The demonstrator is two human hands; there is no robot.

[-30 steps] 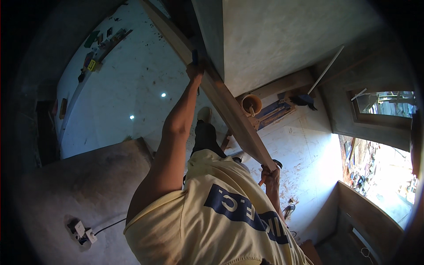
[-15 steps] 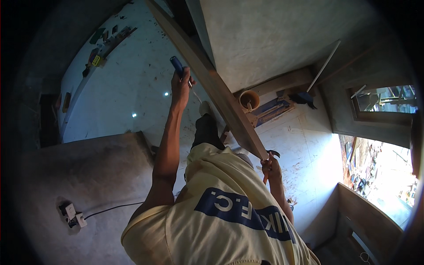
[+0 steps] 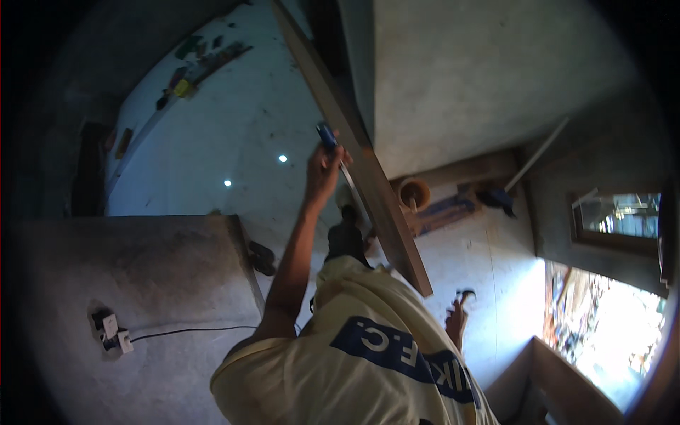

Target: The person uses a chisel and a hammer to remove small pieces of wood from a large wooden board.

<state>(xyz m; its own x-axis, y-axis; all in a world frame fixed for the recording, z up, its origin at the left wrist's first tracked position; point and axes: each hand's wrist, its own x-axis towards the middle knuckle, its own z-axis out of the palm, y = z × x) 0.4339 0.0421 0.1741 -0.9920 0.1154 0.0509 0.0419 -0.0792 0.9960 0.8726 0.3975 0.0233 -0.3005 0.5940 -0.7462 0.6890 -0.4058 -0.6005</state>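
While the wooden beam [image 3: 389,212] in the head view slants from eleven toward five o'clock, the left hand [image 3: 326,173], near twelve, clasps a blue-handled tool [image 3: 326,136]; the right hand [image 3: 456,321], toward five, grips a hammer [image 3: 465,293]. Unhurried control should serve both well.

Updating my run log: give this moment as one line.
left hand: holds blue-handled tool beside wooden beam | right hand: holds hammer, apart from beam | bucket: right of beam
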